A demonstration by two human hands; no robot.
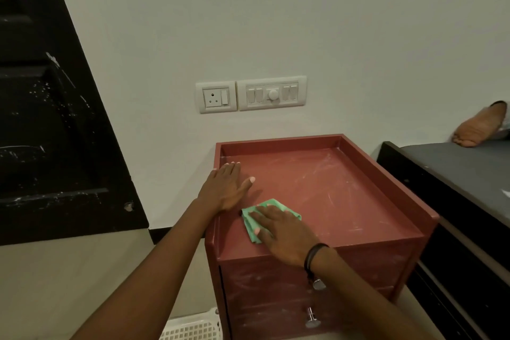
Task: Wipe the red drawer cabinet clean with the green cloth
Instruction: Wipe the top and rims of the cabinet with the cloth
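Observation:
The red drawer cabinet [345, 190] stands against the white wall, its recessed top streaked with pale dust and scratch marks. A folded green cloth [252, 225] lies on the front left part of the top. My right hand [281, 232] presses flat on the cloth, fingers spread over it. My left hand [227, 188] rests flat on the top's left edge, fingers together, holding nothing. Dusty drawer fronts with metal knobs [313, 317] show below my right forearm.
A switch and socket panel [251, 95] is on the wall above the cabinet. A black door [49, 119] stands at left. A dark bed with a grey mattress [455, 171] sits close on the right, another person's foot [480, 124] on it. A white lattice basket [193, 327] sits on the floor.

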